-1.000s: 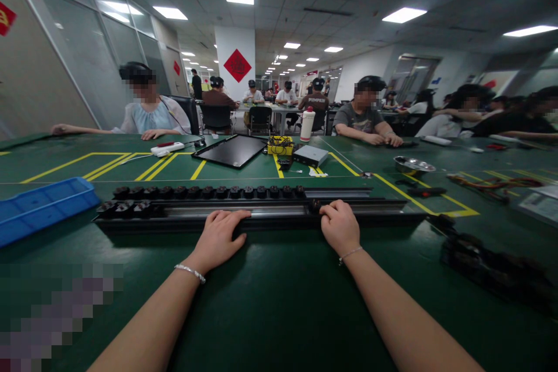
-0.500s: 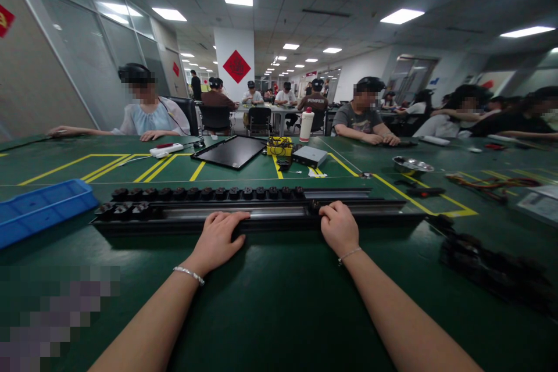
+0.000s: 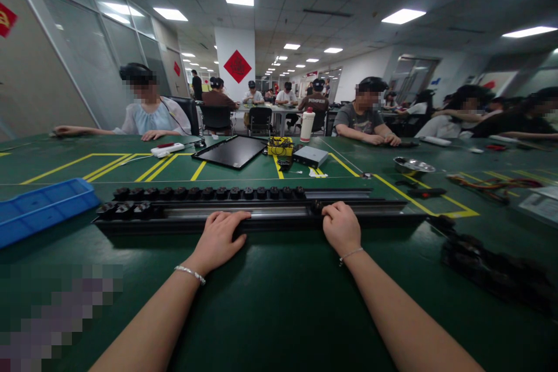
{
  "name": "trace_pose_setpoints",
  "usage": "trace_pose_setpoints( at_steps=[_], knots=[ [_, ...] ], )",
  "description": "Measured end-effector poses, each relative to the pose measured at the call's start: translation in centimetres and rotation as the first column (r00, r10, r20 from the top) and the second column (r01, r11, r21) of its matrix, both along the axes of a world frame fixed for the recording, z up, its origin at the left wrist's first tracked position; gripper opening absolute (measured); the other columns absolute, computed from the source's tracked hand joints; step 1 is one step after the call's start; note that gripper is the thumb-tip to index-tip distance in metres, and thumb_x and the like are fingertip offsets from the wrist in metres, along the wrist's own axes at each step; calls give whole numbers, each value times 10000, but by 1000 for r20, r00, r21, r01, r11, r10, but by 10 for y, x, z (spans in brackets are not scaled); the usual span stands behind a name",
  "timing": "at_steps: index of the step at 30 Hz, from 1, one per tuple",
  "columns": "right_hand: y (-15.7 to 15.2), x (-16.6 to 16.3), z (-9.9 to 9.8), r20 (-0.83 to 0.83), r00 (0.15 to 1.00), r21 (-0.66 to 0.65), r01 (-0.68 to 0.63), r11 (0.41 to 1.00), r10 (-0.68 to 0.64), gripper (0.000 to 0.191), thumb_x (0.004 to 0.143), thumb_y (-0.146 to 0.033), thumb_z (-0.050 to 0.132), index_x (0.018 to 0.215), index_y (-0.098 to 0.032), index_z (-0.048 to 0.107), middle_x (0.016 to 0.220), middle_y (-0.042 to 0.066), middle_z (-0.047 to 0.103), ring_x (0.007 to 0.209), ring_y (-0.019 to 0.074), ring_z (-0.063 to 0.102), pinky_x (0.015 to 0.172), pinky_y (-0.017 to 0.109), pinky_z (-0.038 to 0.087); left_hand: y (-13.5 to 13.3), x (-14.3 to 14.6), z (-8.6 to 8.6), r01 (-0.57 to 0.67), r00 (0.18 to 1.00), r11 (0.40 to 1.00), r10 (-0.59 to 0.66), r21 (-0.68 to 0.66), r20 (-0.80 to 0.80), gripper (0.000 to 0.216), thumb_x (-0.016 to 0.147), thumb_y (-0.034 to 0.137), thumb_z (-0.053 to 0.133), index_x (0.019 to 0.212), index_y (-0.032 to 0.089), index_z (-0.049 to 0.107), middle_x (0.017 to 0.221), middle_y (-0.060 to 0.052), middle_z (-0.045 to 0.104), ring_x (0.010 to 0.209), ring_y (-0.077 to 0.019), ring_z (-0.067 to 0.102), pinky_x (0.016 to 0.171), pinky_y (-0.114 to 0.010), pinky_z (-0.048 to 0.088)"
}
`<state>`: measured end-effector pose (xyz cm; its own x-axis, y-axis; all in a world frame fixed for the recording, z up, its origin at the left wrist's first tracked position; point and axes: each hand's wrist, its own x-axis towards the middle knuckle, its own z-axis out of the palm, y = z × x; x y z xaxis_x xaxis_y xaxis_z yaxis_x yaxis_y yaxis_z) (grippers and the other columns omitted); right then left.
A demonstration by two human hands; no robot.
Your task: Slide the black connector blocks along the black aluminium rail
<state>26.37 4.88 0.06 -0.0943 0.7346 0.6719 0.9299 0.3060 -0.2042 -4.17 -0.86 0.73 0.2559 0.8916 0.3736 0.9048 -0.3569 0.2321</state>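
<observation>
Two long black rails (image 3: 270,214) lie side by side across the green table in front of me. Several round black parts (image 3: 204,192) sit in a row on the far rail, and a few more at the near rail's left end. My left hand (image 3: 218,238) rests on the near rail's front edge, fingers curled over it. My right hand (image 3: 342,226) lies further right on the same rail, fingers bent down over a small black part (image 3: 317,207) that is mostly hidden under them.
A blue tray (image 3: 43,206) lies at the left. A heap of black parts (image 3: 492,270) sits at the right. Beyond the rails are a black panel (image 3: 231,151), a yellow box (image 3: 279,145), a grey box (image 3: 310,155) and a metal bowl (image 3: 414,165). Other people sit opposite.
</observation>
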Motion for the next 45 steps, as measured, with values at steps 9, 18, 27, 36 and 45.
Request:
trace_pose_setpoints(
  at_steps=[9,18,27,36,45],
  knots=[
    [0,2,1,13,1000,-21,28,999,-28,218,723,-96,446,655,-197,627,756,44,554,728,167,448,667,291,332,0,0,0,1,1000,1000,-1,11,0,428,764,298,496,1189,317,451,1171,15,598,1057,-203,502,973,-429,266],
    [-2,2,5,4,997,-92,76,993,-76,219,727,-94,439,666,-193,625,766,44,565,746,166,462,667,285,314,0,-1,-1,2,1000,1000,-1,14,-8,428,760,297,502,1186,314,457,1163,15,602,1047,-203,506,974,-426,266],
    [1,4,4,-19,996,-133,89,987,-92,204,712,-94,430,650,-185,602,769,33,564,729,148,460,662,264,299,1,-1,-2,1,1000,1000,-1,14,-7,435,758,288,508,1189,318,451,1162,22,601,1048,-198,500,968,-419,265],
    [-2,2,9,7,991,-174,134,976,-135,196,721,-103,424,649,-178,590,756,29,569,721,144,454,658,271,280,0,-1,-2,0,1000,1000,0,11,-6,436,757,292,512,1188,322,450,1171,28,597,1054,-192,498,970,-415,263],
    [-1,4,10,36,985,-188,171,967,-167,188,716,-105,431,667,-182,595,756,22,584,715,143,461,648,276,262,1,-1,-1,0,1000,1000,0,14,-5,436,755,290,509,1186,318,454,1160,25,603,1042,-197,504,972,-422,264]
  ],
)
